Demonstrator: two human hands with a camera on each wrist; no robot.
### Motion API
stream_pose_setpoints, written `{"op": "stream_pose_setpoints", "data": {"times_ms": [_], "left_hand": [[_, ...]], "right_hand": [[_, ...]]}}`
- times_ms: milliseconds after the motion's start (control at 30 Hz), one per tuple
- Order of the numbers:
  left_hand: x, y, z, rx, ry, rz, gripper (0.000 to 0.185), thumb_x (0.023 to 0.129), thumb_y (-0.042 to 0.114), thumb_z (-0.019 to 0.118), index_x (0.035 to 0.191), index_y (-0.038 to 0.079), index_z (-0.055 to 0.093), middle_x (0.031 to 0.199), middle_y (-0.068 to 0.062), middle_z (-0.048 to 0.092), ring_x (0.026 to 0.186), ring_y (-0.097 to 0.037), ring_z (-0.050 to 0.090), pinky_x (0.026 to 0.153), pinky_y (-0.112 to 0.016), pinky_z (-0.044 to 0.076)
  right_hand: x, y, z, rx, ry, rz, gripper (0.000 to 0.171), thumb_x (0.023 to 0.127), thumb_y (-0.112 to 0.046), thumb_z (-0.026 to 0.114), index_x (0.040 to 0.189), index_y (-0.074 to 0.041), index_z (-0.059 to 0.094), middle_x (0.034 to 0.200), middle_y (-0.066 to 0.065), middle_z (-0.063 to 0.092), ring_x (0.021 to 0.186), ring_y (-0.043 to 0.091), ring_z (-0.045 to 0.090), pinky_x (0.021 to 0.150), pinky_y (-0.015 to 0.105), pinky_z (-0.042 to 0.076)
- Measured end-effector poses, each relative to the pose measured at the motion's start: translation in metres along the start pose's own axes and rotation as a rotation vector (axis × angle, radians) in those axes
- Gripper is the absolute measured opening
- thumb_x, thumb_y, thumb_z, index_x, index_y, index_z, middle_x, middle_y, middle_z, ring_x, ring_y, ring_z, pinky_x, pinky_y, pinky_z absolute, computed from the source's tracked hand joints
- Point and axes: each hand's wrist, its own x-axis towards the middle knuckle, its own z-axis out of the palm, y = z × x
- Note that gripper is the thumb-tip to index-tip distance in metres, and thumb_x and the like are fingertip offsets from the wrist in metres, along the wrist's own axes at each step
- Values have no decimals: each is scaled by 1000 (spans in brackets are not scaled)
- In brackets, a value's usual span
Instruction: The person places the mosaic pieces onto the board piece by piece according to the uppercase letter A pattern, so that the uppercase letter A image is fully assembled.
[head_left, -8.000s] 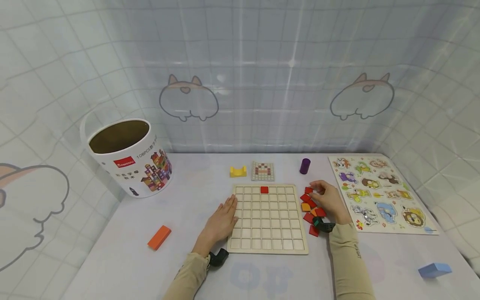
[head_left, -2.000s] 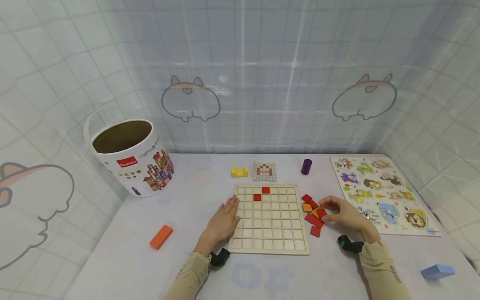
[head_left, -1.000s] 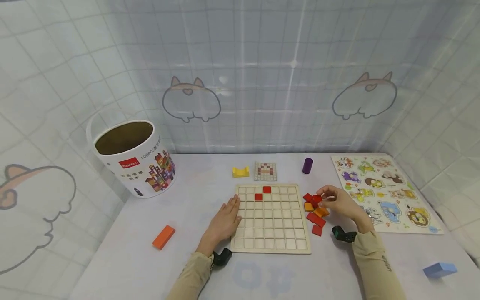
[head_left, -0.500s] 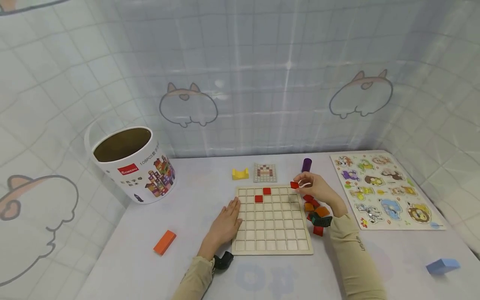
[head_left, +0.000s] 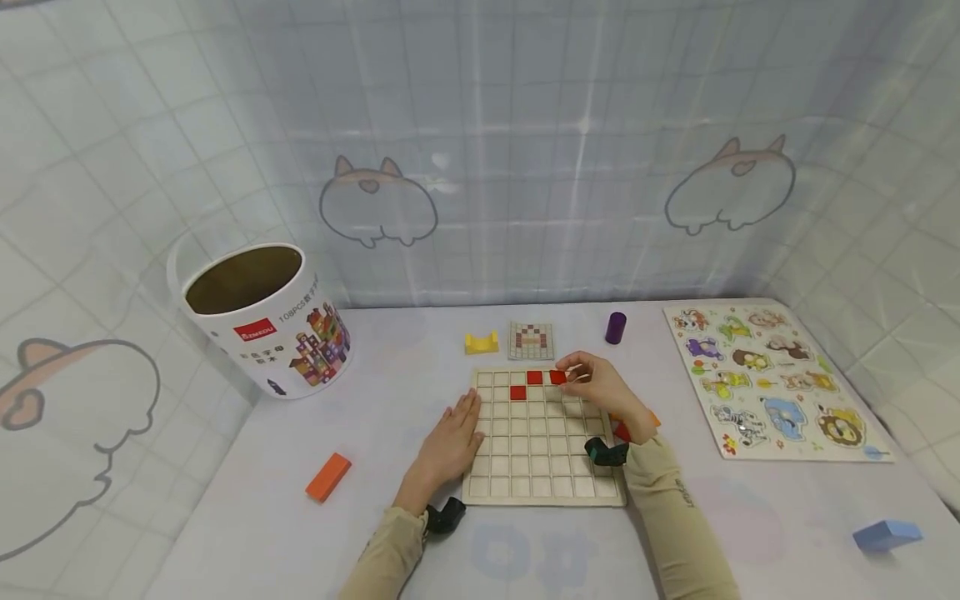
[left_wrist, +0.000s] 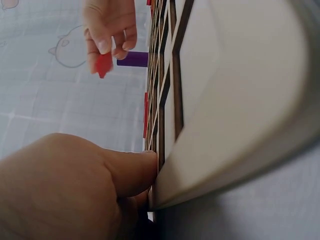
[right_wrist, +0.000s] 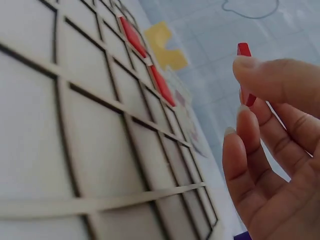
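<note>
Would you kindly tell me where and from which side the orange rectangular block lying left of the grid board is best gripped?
Grip the orange rectangular wooden block across its two long side faces, near the middle, coming straight down from above. It lies flat on the white table, apart from the wooden grid board and the left hand, so nothing blocks its sides, and the narrow width probably suits a thumb-and-finger pinch.

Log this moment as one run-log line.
right hand: pinches red tile above grid board, top row | left hand: rests flat on board's left edge | two red tiles seated
</note>
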Motion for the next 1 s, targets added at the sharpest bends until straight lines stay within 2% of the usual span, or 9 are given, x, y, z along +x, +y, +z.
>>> {"op": "stream_pose_setpoints", "data": {"times_ms": [167, 333, 400, 533, 1000], "left_hand": [[0, 1, -1, -8, 7, -1, 59, 102, 21, 43, 151, -6, 24, 160, -20, 21, 148, -35, 23, 120, -51, 23], [-3, 1, 1, 7, -15, 6, 59, 102, 21, 44, 150, -6, 25, 160, -20, 21, 148, -35, 24, 120, -51, 24], [-3, 1, 1, 12, -7, 8, 59, 102, 21, 44, 150, -7, 25, 160, -20, 22, 147, -36, 25, 119, -51, 25], [-2, 1, -1, 14, 17, 10, 59, 102, 21, 44, 149, -7, 26, 159, -20, 23, 147, -36, 25, 119, -51, 25], [-2, 2, -3, 7, 10, 0, 59, 102, 22, 44, 150, -6, 25, 160, -19, 22, 148, -34, 24, 120, -50, 24]], "right_hand": [[3, 5, 7, -31, -2, 61, 32, 85, -5, 71, 115, -2, 63, 108, 15, 62, 80, 13, 49, 65, 21, 44], [2, 16, 17, -59, 14, 143, 33, 84, -9, 74, 114, -5, 64, 89, 6, 59, 71, 12, 47, 56, 20, 41], [2, 18, 20, -73, 30, 140, 32, 83, -9, 75, 113, -6, 65, 84, 5, 57, 69, 13, 47, 54, 20, 41], [3, 17, 22, -74, 57, 108, 29, 82, -5, 74, 110, -6, 66, 87, 7, 57, 73, 16, 47, 56, 19, 40], [1, 17, 23, -101, 30, 80, 27, 83, 0, 71, 109, -4, 67, 90, 12, 60, 74, 18, 47, 59, 22, 41]]}}
